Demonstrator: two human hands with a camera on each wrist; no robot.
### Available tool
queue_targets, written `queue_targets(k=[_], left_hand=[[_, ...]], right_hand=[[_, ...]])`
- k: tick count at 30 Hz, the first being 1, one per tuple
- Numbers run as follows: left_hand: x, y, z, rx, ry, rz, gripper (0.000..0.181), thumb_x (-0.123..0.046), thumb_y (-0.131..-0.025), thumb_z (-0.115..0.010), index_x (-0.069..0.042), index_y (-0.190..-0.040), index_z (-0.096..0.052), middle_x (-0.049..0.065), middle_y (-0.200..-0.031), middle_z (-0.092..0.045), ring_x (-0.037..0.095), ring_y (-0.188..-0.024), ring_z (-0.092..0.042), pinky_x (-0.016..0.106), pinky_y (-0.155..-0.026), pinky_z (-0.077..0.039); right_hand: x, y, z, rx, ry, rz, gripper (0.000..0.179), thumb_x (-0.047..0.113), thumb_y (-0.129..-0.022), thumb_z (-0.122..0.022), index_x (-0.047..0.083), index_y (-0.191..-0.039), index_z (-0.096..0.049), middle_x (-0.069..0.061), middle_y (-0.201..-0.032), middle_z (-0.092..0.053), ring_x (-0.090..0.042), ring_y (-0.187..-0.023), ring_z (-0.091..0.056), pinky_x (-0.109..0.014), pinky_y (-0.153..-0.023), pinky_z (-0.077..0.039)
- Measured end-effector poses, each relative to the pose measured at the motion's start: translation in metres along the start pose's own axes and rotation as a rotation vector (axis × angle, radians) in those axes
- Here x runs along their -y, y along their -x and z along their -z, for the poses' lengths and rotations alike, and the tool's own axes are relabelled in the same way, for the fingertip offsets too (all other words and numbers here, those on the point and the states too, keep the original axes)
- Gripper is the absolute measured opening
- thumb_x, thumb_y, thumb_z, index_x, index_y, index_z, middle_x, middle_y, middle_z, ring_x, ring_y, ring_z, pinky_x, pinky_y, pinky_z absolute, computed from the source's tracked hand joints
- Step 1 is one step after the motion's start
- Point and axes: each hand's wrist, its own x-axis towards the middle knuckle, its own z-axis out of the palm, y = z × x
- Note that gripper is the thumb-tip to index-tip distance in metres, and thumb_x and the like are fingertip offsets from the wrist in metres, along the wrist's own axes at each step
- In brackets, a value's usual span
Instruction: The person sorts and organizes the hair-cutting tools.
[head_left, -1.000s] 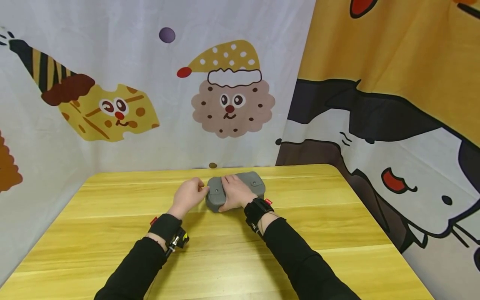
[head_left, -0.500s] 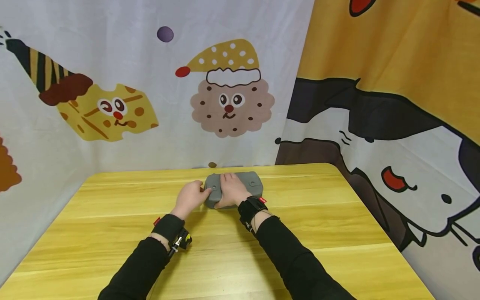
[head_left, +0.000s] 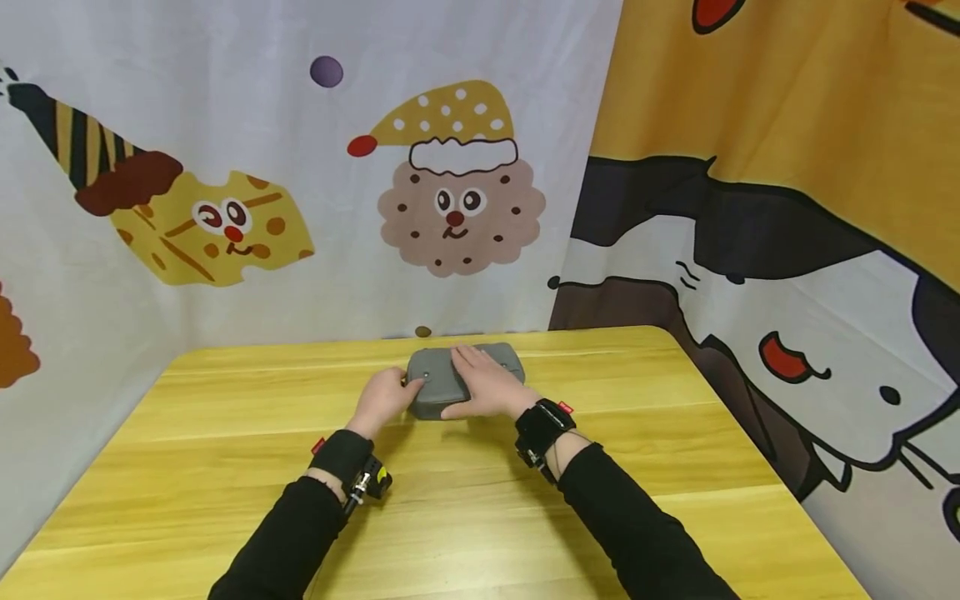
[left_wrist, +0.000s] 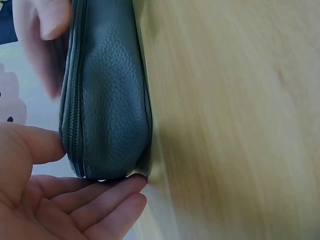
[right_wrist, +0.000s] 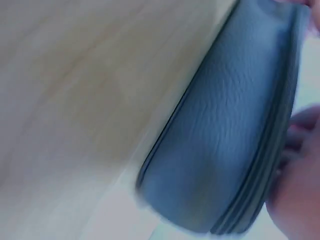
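Observation:
A grey pebbled-leather zippered case (head_left: 438, 385) lies near the far edge of the wooden table. My left hand (head_left: 381, 400) pinches its left end, the thumb on the upper edge by a closed zipper (left_wrist: 75, 100) and the other fingers at the end wall. Across the top of the case rests my right hand (head_left: 487, 390), its fingers straight and its thumb towards the near side. In the right wrist view the case (right_wrist: 215, 125) is blurred, with that hand's fingers beyond its zipper edge. Part of the top is hidden under the right hand.
The light wooden table (head_left: 450, 517) stretches from the case towards me. Behind it hangs a white curtain (head_left: 255, 50) with cartoon prints, and a yellow one (head_left: 697, 92) with a cartoon animal is at the right. Black straps with small cameras circle both wrists.
The left thumb has come onto the case's left corner. The right hand has slid right along the top and turned, its grip loosened. The case has shifted slightly left in view.

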Motion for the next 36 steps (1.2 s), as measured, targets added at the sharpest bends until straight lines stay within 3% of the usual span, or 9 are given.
queue_targets(k=[6,11,19,26,33,36], left_hand=[[-0.003,0.001,0.000,-0.003,-0.003,-0.010,0.027,-0.026,-0.098,-0.062,-0.001,-0.087,-0.063,0.005,-0.069,-0.052,0.019,-0.060,-0.047,0.029,-0.056,-0.035],[-0.005,0.002,0.000,-0.004,0.014,-0.011,0.029,-0.025,-0.098,-0.062,-0.005,-0.078,-0.058,0.003,-0.064,-0.046,0.017,-0.057,-0.043,0.028,-0.054,-0.032],[-0.002,0.000,0.003,0.007,0.045,-0.020,0.031,-0.024,-0.099,-0.061,-0.006,-0.074,-0.055,0.002,-0.062,-0.042,0.016,-0.056,-0.040,0.028,-0.054,-0.030],[0.003,-0.001,0.008,0.010,0.025,0.018,0.026,-0.023,-0.099,-0.061,0.000,-0.087,-0.063,0.006,-0.070,-0.051,0.020,-0.062,-0.047,0.030,-0.056,-0.035],[0.006,-0.002,0.009,0.006,0.041,-0.037,0.032,-0.023,-0.099,-0.060,-0.007,-0.073,-0.053,0.003,-0.063,-0.043,0.018,-0.057,-0.040,0.029,-0.055,-0.030],[0.011,0.001,0.011,-0.004,0.038,-0.073,0.029,-0.023,-0.100,-0.059,-0.002,-0.081,-0.061,0.010,-0.070,-0.054,0.022,-0.062,-0.050,0.032,-0.059,-0.038]], right_hand=[[-0.030,0.036,0.010,-0.176,-0.148,-0.166,0.086,0.044,-0.098,-0.060,-0.007,-0.154,-0.021,-0.027,-0.160,-0.015,-0.038,-0.148,-0.014,-0.045,-0.121,-0.013],[-0.048,0.052,0.005,-0.168,-0.210,-0.249,0.077,0.039,-0.103,-0.053,-0.011,-0.152,-0.021,-0.031,-0.157,-0.020,-0.041,-0.146,-0.021,-0.049,-0.118,-0.021],[-0.048,0.053,0.000,-0.151,-0.317,-0.267,0.074,0.037,-0.106,-0.048,-0.010,-0.153,-0.015,-0.030,-0.157,-0.021,-0.039,-0.144,-0.026,-0.046,-0.117,-0.025],[-0.042,0.048,-0.003,-0.140,-0.315,-0.259,0.075,0.037,-0.105,-0.048,-0.010,-0.153,-0.015,-0.029,-0.156,-0.024,-0.038,-0.142,-0.031,-0.045,-0.115,-0.029],[-0.042,0.050,-0.001,-0.140,-0.340,-0.258,0.076,0.038,-0.105,-0.048,-0.009,-0.154,-0.013,-0.028,-0.157,-0.023,-0.038,-0.143,-0.031,-0.046,-0.115,-0.029],[-0.044,0.054,0.004,-0.132,-0.374,-0.235,0.076,0.038,-0.105,-0.048,-0.008,-0.154,-0.012,-0.028,-0.157,-0.024,-0.038,-0.142,-0.031,-0.047,-0.115,-0.029]])
